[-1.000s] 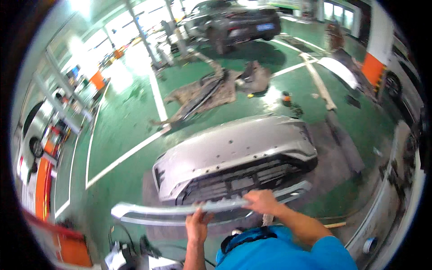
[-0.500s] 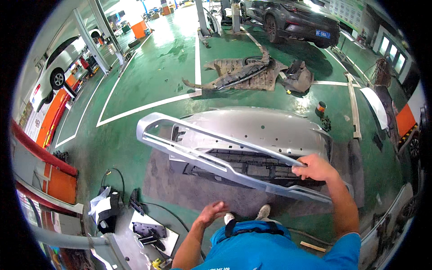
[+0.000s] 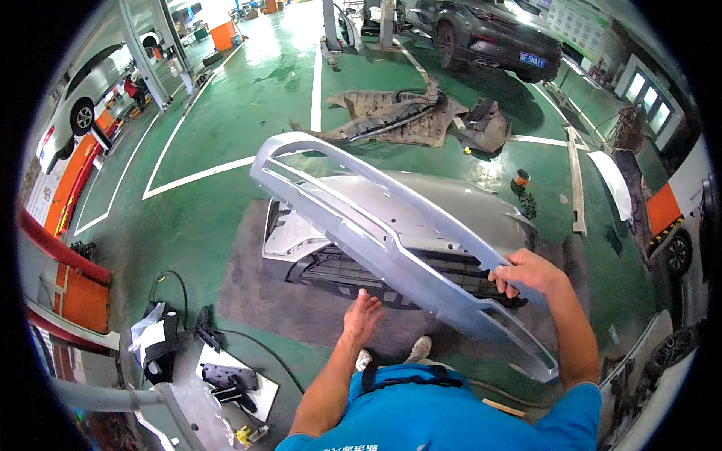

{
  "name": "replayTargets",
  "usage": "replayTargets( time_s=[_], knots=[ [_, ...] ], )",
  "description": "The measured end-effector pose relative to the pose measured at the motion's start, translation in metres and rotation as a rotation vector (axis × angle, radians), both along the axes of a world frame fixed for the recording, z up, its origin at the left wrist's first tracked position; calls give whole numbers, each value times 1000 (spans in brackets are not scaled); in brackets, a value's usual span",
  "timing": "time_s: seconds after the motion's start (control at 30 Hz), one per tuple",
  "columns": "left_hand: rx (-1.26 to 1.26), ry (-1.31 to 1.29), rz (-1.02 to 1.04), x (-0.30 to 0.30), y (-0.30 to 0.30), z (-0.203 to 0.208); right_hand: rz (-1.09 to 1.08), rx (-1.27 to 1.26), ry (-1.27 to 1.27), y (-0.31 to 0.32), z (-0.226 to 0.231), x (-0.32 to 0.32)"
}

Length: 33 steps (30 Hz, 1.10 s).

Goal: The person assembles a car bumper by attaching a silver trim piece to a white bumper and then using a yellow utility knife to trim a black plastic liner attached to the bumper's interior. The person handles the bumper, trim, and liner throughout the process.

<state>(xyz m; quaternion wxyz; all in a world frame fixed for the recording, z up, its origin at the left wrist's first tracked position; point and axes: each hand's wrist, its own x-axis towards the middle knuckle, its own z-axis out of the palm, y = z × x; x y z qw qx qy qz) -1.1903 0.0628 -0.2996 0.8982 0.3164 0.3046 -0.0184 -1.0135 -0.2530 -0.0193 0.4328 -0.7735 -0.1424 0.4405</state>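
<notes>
One long silver trim piece (image 3: pixel 406 274) slants across the centre of the view, probably light, slightly flexible and easily scratched, its upper edge grasped by the right hand (image 3: pixel 526 272), its lower edge best supported by the empty left hand (image 3: pixel 362 319).

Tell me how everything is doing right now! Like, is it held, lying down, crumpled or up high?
Silver-grey bumper trim frame: held up, slanted, in front of the bumper cover.
Right grip: closed on the trim frame.
Left grip: open, holding nothing.
Silver bumper cover: lying on the mat.
Dark mat: spread on the floor.
Dirty brown sheet: crumpled on the floor.
White car: seemingly raised.
</notes>
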Motion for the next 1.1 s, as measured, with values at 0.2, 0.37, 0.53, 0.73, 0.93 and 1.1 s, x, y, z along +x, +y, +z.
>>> replayTargets(
  time_s=[0.2,0.37,0.53,0.73,0.93,1.1],
  knots=[
    [-115,-21,-42,26,-11,-21,-49,78,148,-12,5,-1],
    [-351,-147,43,26,-29,23,-112,93,199,-23,5,-2],
    [-393,-263,57,-2,-19,45,-113,113,180,-29,8,-1],
    [-349,-247,121,-28,-13,91,-103,109,203,-22,8,2],
    [-309,-245,162,-38,-9,105,-78,88,186,-15,8,14],
    [-324,-239,199,-40,-6,105,-65,88,228,-7,5,24]
  ],
)
